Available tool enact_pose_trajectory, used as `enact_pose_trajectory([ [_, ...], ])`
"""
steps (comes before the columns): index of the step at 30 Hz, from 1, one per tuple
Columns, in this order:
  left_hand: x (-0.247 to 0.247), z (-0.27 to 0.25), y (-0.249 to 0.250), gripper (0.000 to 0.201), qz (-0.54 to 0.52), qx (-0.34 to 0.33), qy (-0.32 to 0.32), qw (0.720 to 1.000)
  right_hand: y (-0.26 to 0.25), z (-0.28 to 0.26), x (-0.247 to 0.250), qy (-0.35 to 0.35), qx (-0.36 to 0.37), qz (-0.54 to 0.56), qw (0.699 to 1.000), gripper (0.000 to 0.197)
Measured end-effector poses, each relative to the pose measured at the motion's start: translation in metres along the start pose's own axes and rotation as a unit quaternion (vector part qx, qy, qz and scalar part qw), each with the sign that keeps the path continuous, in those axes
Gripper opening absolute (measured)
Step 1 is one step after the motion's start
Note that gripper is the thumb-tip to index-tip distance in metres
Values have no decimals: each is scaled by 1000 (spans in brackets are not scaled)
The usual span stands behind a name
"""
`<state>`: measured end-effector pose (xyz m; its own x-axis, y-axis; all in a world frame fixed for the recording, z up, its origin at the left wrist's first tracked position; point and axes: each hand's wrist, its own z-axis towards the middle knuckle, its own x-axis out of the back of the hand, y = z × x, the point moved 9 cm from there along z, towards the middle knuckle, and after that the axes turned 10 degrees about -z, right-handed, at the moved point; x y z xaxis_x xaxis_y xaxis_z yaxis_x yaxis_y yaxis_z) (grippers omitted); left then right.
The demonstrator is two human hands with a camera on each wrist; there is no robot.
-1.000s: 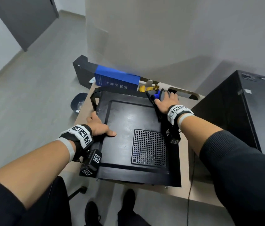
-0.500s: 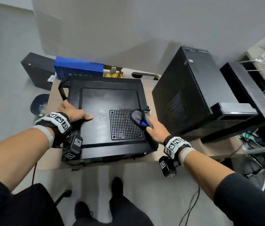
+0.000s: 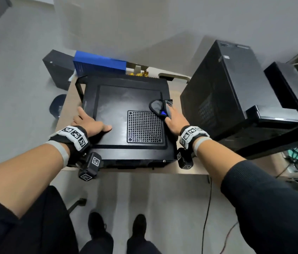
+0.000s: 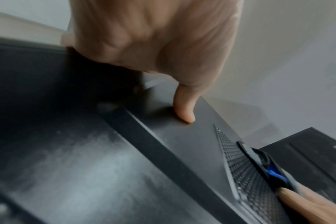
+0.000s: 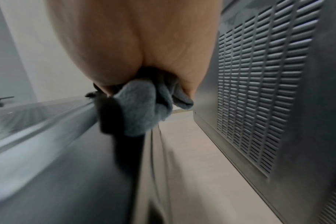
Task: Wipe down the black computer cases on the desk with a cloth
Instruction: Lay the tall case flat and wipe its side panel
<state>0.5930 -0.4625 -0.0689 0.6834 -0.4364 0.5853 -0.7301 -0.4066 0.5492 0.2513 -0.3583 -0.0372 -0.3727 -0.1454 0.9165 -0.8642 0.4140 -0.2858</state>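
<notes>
The right hand (image 3: 174, 120) pinches a bunched grey cloth (image 3: 158, 107) at the right edge of a black computer case (image 3: 126, 99) lying flat on the worktop (image 3: 181, 170); the right wrist view shows the cloth (image 5: 144, 109) gathered in the grip and hanging over the case's side edge. The left hand (image 3: 89, 121) rests on the case's left edge, thumb (image 4: 184, 106) laid flat on the top panel and fingers curled over the side. A perforated vent grille (image 3: 144, 127) sits in the near right part of the panel, just left of the cloth. A second, upright black computer case (image 3: 227, 92) stands just beside it to the right, a strip of bare worktop between them, its slotted side vents (image 5: 259, 91) facing the cloth. A blue box (image 3: 99, 66) lies at the far edge of the worktop, with another black tower (image 3: 56, 68) on the floor to the far left.
</notes>
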Motion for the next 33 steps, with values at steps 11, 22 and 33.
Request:
enact_pose_trajectory([
  [11, -2, -30, -4, 127, -18, -18, 46, 999, 3, -115, -29, 20, 28, -45, 998, 54],
  [22, -6, -25, -18, 122, -59, -28, 12, 998, -105, -143, -34, 34, 152, -181, 971, 13],
  [33, 28, 10, -31, 63, -332, -121, -41, 935, -263, -103, -61, 4, 219, 33, 975, 17],
])
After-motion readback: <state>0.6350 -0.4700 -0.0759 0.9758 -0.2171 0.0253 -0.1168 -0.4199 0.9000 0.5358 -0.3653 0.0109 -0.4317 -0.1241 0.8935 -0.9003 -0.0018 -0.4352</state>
